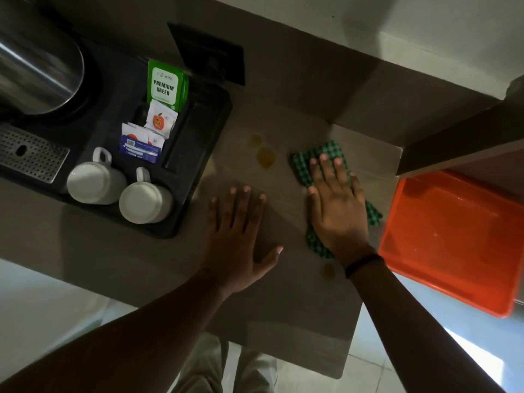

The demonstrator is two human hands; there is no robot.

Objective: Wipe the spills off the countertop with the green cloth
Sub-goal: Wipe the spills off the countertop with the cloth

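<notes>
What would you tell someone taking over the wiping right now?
Right hand lies flat on the green cloth, pressing it to the countertop.
Left hand rests flat on the bare counter, holding nothing.
Two yellowish spills sit just left of the cloth; a third spill is near the right wrist.
None of these looks wiped yet. All three are left to do.

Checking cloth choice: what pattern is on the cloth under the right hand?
Green-and-black checked fabric cloth, clearest in the head view.

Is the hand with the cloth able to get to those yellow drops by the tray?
Probably yes. The right hand presses the green cloth flat, and only bare countertop separates it from the yellow spills.
</notes>
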